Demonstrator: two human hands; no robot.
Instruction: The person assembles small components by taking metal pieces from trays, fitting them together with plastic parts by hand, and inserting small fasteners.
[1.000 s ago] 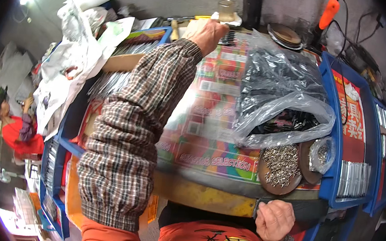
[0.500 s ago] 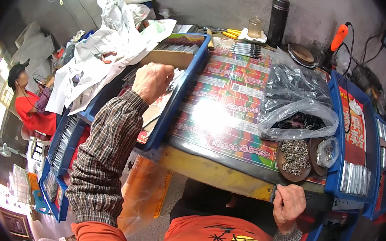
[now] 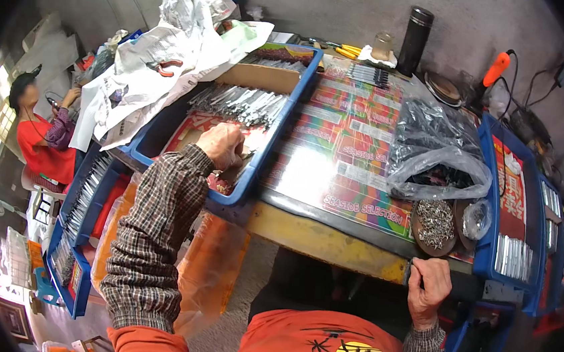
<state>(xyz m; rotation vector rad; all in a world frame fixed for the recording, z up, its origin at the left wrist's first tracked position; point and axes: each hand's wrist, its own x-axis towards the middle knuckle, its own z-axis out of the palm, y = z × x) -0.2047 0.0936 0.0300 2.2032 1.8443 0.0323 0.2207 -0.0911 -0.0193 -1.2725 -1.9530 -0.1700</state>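
My left hand point(image 3: 221, 145) is down inside the near part of a blue tray point(image 3: 249, 185), its fingers curled together. What they hold, if anything, is hidden beneath the hand. Just beyond it lies a loose pile of slim silvery metal pieces point(image 3: 245, 104), backed by a cardboard divider point(image 3: 261, 77). At the table's front right corner my right hand point(image 3: 428, 286) is closed, fingers bent into the palm; I cannot make out anything in it. Close to that hand stands a brown dish of small metal parts point(image 3: 434, 223).
A clear bag of dark pieces point(image 3: 440, 170) lies on the colourful table covering point(image 3: 323, 169). Red-handled pliers point(image 3: 166, 67) rest on crumpled white paper point(image 3: 125, 92). A black flask point(image 3: 415, 41) stands at the back. Blue trays point(image 3: 487, 251) line the right. A person point(image 3: 44, 135) sits at far left.
My left hand has moved nearer to me within the blue tray, uncovering the silvery pile. My right hand stays by the table corner. The whole view has shifted slightly.
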